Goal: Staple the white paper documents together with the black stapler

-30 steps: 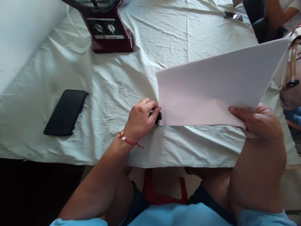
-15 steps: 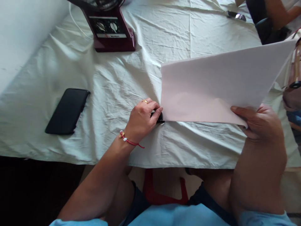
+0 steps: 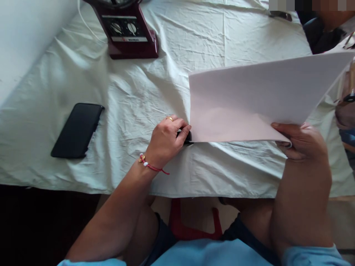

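Note:
A stack of white paper [image 3: 244, 99] slants across the table, its right part raised off the cloth. My right hand [image 3: 307, 142] grips its near edge, thumb on top and fingers underneath, where the edge curls. At the paper's near left corner, my left hand [image 3: 170, 138] is closed around what looks like a small black stapler [image 3: 188, 137]. Most of the stapler is hidden under the fingers. Its end meets the paper's corner; whether the sheets lie between its jaws cannot be made out.
A black phone-shaped thing [image 3: 77, 130] lies at the left on the pale tablecloth [image 3: 133, 162]. Behind stands a dark red fan base [image 3: 133, 38] with knobs and a white cord. A dark object [image 3: 280, 15] and part of another person [image 3: 332, 20] show at the far right.
The paper's near right edge curls slightly more at my right hand, which has shifted a little left. My left hand keeps its hold at the corner.

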Available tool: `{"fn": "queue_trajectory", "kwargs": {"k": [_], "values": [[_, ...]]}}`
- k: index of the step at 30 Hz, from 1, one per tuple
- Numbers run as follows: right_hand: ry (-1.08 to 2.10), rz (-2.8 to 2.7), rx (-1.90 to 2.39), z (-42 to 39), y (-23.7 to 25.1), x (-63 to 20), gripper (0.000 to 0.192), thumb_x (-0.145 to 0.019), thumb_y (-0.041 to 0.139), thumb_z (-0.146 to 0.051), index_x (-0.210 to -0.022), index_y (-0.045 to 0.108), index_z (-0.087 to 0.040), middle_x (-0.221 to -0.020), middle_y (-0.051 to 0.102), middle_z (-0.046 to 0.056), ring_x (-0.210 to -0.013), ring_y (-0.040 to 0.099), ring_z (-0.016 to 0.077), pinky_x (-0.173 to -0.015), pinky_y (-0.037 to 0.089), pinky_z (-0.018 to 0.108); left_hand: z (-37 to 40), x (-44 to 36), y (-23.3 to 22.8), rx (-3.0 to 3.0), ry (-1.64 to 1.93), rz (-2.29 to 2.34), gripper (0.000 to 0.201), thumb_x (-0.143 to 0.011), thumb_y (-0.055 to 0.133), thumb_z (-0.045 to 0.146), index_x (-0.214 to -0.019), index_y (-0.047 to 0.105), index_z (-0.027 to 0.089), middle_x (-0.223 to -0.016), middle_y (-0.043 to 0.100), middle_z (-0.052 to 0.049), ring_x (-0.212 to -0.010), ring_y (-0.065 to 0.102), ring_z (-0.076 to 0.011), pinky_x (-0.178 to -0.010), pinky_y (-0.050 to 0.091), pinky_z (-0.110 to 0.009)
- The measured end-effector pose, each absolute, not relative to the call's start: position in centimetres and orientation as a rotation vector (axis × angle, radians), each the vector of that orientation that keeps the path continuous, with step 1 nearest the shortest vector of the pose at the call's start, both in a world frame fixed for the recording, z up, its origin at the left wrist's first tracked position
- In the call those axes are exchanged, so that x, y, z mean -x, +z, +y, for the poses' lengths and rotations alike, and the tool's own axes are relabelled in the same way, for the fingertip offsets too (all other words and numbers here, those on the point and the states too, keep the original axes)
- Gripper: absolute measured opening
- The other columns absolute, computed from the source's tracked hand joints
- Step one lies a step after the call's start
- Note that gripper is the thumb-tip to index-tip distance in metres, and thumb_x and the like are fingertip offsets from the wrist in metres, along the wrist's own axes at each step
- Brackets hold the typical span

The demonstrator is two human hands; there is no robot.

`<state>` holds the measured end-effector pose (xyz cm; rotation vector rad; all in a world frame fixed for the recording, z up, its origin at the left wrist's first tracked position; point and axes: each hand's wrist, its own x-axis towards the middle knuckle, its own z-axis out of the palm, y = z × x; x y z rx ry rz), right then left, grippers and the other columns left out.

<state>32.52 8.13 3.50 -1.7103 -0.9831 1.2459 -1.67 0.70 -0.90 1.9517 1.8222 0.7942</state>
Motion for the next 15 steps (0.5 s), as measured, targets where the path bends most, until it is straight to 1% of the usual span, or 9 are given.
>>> {"fn": "queue_trajectory", "kwargs": {"k": [5, 10, 15], "values": [[1.322, -0.88, 1.768, 8.4, 3.4, -31.4, 0.045, -0.041, 0.09, -0.018, -0.072, 0.058, -0.015, -0.064, 0.054, -0.002, -0.044, 0.041, 0.0047, -0.031, 0.024, 0.015, 0.7, 1.7, -1.0, -1.945, 0.784, 1.826, 0.027, -0.104, 0.055, 0.032, -0.084, 0.069, 0.02, -0.089, 0.071, -0.009, -0.087, 0.067, -0.026, -0.089, 0.055, -0.041], [1.331, -0.86, 1.771, 8.5, 2.8, -31.5, 0.044, -0.039, 0.089, -0.017, -0.073, 0.061, -0.014, -0.063, 0.055, -0.003, -0.042, 0.041, 0.0049, -0.029, 0.024, 0.016, 0.7, 1.8, -1.1, -1.921, 0.806, 1.804, 0.027, -0.104, 0.057, 0.034, -0.085, 0.071, 0.02, -0.089, 0.071, -0.008, -0.086, 0.067, -0.026, -0.087, 0.053, -0.041], [1.364, -0.855, 1.779, 8.5, 2.5, -31.9, 0.04, -0.041, 0.091, -0.016, -0.073, 0.068, -0.011, -0.063, 0.058, 0.0, -0.043, 0.044, 0.0064, -0.03, 0.025, 0.016, 0.8, 2.0, -1.2, -1.913, 0.86, 1.783, 0.026, -0.102, 0.059, 0.032, -0.082, 0.069, 0.021, -0.088, 0.072, -0.008, -0.088, 0.069, -0.0257, -0.086, 0.053, -0.04]]}}
